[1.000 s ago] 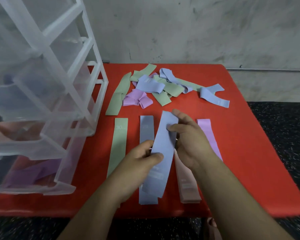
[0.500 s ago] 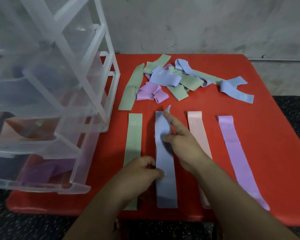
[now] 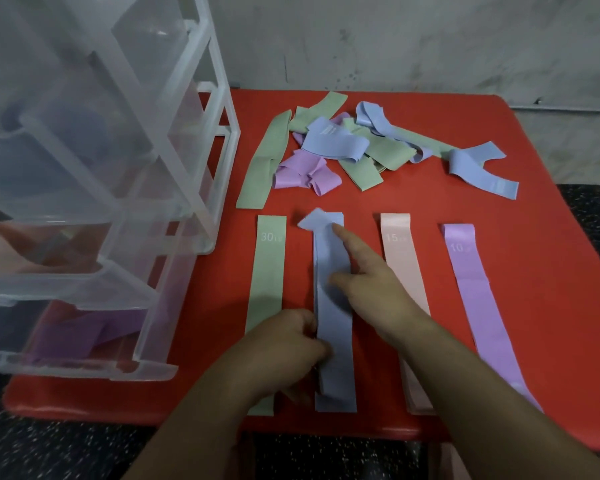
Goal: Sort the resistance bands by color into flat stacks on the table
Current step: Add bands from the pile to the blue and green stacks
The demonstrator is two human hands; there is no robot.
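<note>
Head view: the blue band (image 3: 338,375) lies flat on the red table (image 3: 541,271), just right of the clear drawers (image 3: 101,202). The left hand (image 3: 284,344) pinches its side edge with curled fingers. The right hand (image 3: 371,289) presses it with one straight finger. It looks soft, light and floppy, so hold it by the ends.

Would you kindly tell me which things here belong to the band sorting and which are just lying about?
Job: blue stack, gripped by the left hand and pressed by the right hand; green strip; pink strip; purple strip; tangled pile; red table.
Lying about: clear drawer unit.
</note>
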